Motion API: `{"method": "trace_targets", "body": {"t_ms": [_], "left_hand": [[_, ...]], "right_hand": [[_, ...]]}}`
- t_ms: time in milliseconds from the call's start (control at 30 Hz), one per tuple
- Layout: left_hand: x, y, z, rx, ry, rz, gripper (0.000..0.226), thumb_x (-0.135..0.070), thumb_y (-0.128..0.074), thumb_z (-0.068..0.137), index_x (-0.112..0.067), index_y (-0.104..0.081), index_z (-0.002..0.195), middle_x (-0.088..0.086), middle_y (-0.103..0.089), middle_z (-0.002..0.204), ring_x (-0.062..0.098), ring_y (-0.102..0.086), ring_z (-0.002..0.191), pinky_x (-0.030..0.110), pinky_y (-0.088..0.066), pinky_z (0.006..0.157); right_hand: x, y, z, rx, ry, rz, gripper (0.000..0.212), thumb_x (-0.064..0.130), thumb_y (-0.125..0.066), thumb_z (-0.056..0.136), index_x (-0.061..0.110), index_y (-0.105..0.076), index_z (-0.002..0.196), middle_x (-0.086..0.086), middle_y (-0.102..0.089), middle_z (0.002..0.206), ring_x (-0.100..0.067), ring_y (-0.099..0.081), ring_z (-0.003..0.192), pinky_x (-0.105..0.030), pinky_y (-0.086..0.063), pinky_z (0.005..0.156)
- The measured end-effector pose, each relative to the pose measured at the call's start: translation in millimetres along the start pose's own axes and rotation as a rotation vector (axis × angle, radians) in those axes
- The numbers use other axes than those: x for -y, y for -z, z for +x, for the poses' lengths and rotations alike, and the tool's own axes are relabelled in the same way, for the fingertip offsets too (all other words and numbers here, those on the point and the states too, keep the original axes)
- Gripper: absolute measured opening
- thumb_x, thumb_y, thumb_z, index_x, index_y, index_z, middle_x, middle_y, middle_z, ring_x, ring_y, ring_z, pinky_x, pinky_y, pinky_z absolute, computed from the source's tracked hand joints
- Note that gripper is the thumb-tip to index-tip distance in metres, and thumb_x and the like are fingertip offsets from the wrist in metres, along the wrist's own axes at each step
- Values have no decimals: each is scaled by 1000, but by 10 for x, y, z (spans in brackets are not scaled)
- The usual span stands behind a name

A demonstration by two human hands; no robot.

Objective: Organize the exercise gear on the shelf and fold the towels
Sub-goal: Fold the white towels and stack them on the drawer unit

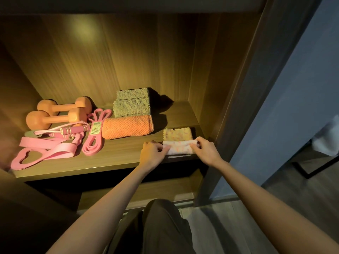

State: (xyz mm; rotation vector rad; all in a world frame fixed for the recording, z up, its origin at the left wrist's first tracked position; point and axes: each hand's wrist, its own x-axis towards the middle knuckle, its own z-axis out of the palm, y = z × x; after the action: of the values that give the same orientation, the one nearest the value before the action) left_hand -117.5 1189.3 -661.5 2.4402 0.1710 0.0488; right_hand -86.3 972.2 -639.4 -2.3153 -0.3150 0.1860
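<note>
Head: left hand point(151, 153), right hand point(206, 150) around towel point(180, 147)

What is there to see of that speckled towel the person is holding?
The speckled towel is pale pink-white with small orange and pink flecks and looks soft and fluffy. It lies rolled or folded into a short bar at the front right of the shelf. The left hand pinches its left end, the right hand its right end.
</note>
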Motion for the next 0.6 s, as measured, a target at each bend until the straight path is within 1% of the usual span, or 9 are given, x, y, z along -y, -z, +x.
{"method": "trace_targets", "body": {"t_ms": [33, 67, 167, 300, 333, 400, 467, 533, 600], "left_hand": [[17, -23, 34, -4, 49, -31, 44, -52, -54, 87, -24, -60, 54, -2, -63, 65, 33, -57, 93, 34, -44, 80], [27, -43, 66, -5, 85, -31, 47, -54, -53, 87, -24, -56, 51, -2, -62, 63, 34, -59, 91, 32, -42, 83], [31, -95, 130, -38, 131, 52, 45, -58, -51, 84, -30, -52, 49, 6, -66, 76, 32, -59, 91, 33, -34, 87], [7, -123, 143, -123, 67, 145, 41, -57, -50, 86, -30, -56, 55, 6, -65, 86, 29, -50, 100, 30, -33, 75], [-7, -125, 134, -133, 46, 155, 41, -56, -50, 87, -29, -57, 57, 7, -64, 89, 29, -47, 102, 30, -34, 74], [-44, -122, 118, -148, 7, 196, 41, -56, -50, 87, -26, -59, 61, 7, -62, 92, 29, -46, 104, 32, -37, 74], [-73, -112, 111, -207, -54, 273, 34, -51, -56, 87, -20, -63, 75, 6, -59, 100, 27, -47, 104, 35, -41, 78], [-105, -96, 100, -273, -182, 332, 27, -40, -62, 86, -14, -62, 94, 7, -55, 108, 27, -49, 103, 37, -43, 79], [-129, -75, 83, -236, -398, 341, 19, -26, -60, 89, -14, -61, 103, 6, -58, 110, 28, -52, 101, 36, -42, 79]], "right_hand": [[8, -20, 22, -11, -16, -8, 12, 29, -46, 100, 19, -54, 101, -5, -65, 96, -20, -64, 85, -37, -55, 72], [21, -40, 43, -21, -38, -22, 12, 29, -45, 100, 19, -52, 100, -5, -64, 100, -19, -64, 87, -38, -57, 73], [30, -118, 90, -76, -101, -83, 12, 28, -48, 100, 17, -50, 104, -4, -62, 103, -16, -62, 89, -32, -57, 71], [34, -185, 70, -165, -90, -196, 21, 22, -49, 99, 11, -46, 117, -8, -62, 104, -17, -61, 84, -26, -48, 62], [30, -195, 62, -185, -70, -223, 25, 21, -49, 99, 11, -44, 121, -8, -62, 106, -19, -62, 87, -26, -49, 64], [15, -206, 55, -218, -23, -242, 36, 18, -53, 97, 12, -39, 129, -8, -58, 117, -20, -62, 99, -30, -55, 74], [5, -202, 50, -232, 41, -290, 43, 13, -56, 95, 14, -37, 133, -7, -48, 126, -20, -56, 108, -30, -54, 82], [-7, -180, 31, -235, 167, -425, 42, 8, -60, 91, 15, -43, 128, -7, -42, 127, -19, -50, 109, -25, -51, 79], [-27, -141, 6, -212, 356, -574, 39, 2, -70, 81, 13, -55, 115, -8, -48, 122, -21, -49, 105, -25, -47, 73]]}}
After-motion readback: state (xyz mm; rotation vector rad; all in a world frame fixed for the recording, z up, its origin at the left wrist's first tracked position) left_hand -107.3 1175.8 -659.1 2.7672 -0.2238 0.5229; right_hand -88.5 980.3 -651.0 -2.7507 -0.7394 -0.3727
